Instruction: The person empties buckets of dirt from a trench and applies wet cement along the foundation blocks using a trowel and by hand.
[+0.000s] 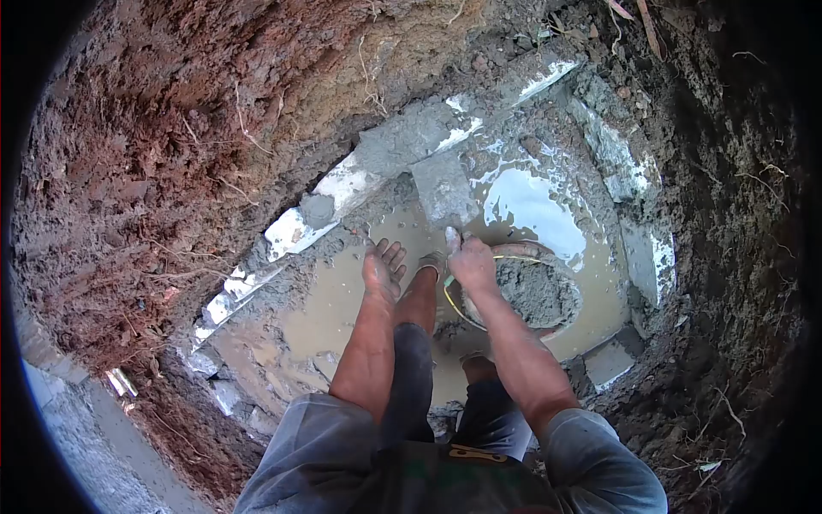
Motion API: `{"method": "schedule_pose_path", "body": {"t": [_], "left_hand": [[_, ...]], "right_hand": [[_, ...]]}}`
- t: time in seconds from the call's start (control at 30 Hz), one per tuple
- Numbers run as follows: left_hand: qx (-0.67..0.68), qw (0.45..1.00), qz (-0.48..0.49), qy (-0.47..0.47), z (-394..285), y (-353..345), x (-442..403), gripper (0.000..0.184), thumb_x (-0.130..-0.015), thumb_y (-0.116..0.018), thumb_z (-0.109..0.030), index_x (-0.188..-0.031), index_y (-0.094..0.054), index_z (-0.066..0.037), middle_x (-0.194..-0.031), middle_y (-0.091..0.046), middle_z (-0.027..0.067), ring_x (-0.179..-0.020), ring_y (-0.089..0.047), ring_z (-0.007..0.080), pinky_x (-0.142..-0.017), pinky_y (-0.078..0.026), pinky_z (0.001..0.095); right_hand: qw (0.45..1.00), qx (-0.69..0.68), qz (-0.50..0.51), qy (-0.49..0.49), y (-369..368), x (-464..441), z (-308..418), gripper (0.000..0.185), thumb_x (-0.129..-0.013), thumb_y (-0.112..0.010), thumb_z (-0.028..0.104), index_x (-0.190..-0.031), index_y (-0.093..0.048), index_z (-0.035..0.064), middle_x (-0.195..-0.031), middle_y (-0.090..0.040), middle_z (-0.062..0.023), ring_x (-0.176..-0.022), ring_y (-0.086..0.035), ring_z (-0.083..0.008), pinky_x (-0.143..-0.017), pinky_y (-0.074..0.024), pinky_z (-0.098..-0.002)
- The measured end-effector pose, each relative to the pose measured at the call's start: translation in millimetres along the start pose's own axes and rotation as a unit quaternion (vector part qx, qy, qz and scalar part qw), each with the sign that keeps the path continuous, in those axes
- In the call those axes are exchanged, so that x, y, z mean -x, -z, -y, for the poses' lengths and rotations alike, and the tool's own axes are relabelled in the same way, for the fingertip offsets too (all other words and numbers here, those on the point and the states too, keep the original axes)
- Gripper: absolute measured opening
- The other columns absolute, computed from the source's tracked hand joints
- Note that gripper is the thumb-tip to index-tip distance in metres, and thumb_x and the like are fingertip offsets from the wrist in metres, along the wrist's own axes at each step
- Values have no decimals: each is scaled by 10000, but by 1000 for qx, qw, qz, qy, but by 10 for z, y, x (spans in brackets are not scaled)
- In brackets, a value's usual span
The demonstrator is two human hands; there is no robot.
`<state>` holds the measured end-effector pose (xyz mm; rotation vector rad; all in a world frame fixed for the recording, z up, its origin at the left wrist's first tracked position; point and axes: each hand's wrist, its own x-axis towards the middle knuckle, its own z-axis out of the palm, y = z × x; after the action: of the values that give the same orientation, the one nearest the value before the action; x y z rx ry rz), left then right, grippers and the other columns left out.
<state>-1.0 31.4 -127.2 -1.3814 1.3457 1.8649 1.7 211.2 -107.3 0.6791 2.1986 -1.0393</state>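
Note:
My right hand [471, 261] is closed round the short handle of a trowel [444, 187]. Its flat grey blade points away from me, over the muddy water near the far wall. Just to the right of that hand sits a round basin [535, 293] of wet grey mortar, with a yellowish rim. My left hand [384, 266] is held out over the water with its fingers apart and nothing in it. Beyond it runs a low wall [347, 184], partly white and partly smeared with mortar.
Brown muddy water [334, 295] covers much of the pit floor around my legs. Steep earth banks [163, 154] with thin roots rise around the pit. Grey blocks [610, 361] edge it at the right. A concrete ledge [111, 445] lies at the lower left.

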Motion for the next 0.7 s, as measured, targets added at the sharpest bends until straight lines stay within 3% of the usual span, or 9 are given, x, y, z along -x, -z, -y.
{"method": "schedule_pose_path", "body": {"t": [0.07,0.17,0.27,0.37,0.5,0.6,0.67,0.7], "left_hand": [[-43,999,18,-26,-4,-127,13,640,-936,-224,-513,-1388,-293,-66,-1373,-393,152,-1247,-400,270,-1029,-233,461],[-85,995,33,-50,-29,-248,87,626,-940,-263,-500,-1380,-313,-58,-1352,-419,157,-1236,-410,272,-1025,-240,454],[-86,995,12,-50,-99,-271,169,616,-942,-287,-491,-1375,-325,-53,-1332,-441,158,-1225,-418,272,-1023,-246,451],[-128,987,11,-93,-268,-203,364,616,-943,-292,-491,-1370,-334,-48,-1330,-441,161,-1219,-422,276,-1026,-248,446],[-179,975,6,-130,-542,57,852,628,-939,-319,-499,-1342,-371,-20,-1321,-446,169,-1210,-429,275,-1020,-270,429],[-186,971,-13,-149,-762,161,966,621,-939,-352,-484,-1318,-394,6,-1287,-470,179,-1157,-469,273,-992,-327,402],[-193,963,-58,-179,-1027,-34,1019,563,-945,-384,-422,-1293,-422,19,-1230,-511,182,-1091,-507,263,-967,-373,379],[-189,957,-70,-208,-1152,-221,1100,528,-944,-408,-385,-1276,-441,24,-1211,-527,176,-1099,-503,255,-981,-362,386]], "right_hand": [[999,-13,-42,-15,-218,-65,-330,461,-891,-483,376,-983,-578,-65,-923,-615,-273,-945,-571,-432,-827,-448,-474],[994,6,-58,87,-473,-106,-425,416,-867,-538,345,-947,-572,-61,-828,-631,-248,-782,-628,-380,-717,-496,-446],[954,-261,121,-81,-490,-87,-129,349,-825,-600,325,-901,-577,-15,-731,-615,-166,-586,-611,-261,-549,-502,-385],[774,-585,164,-178,-441,126,139,275,-786,-642,303,-856,-570,47,-663,-552,-74,-495,-537,-158,-456,-461,-313],[525,-803,238,-153,-637,106,339,239,-793,-611,340,-770,-533,115,-603,-492,-18,-490,-489,-170,-468,-438,-306],[473,-836,235,-151,-898,11,768,246,-813,-571,354,-718,-516,133,-618,-499,-16,-515,-494,-178,-468,-427,-312],[391,-857,280,-185,-1015,46,1115,238,-820,-561,354,-730,-517,139,-617,-499,-16,-508,-491,-184,-466,-427,-324],[391,-853,300,-174,-1046,118,1221,236,-816,-562,349,-728,-519,135,-611,-500,-22,-500,-493,-189,-471,-431,-330]]}}
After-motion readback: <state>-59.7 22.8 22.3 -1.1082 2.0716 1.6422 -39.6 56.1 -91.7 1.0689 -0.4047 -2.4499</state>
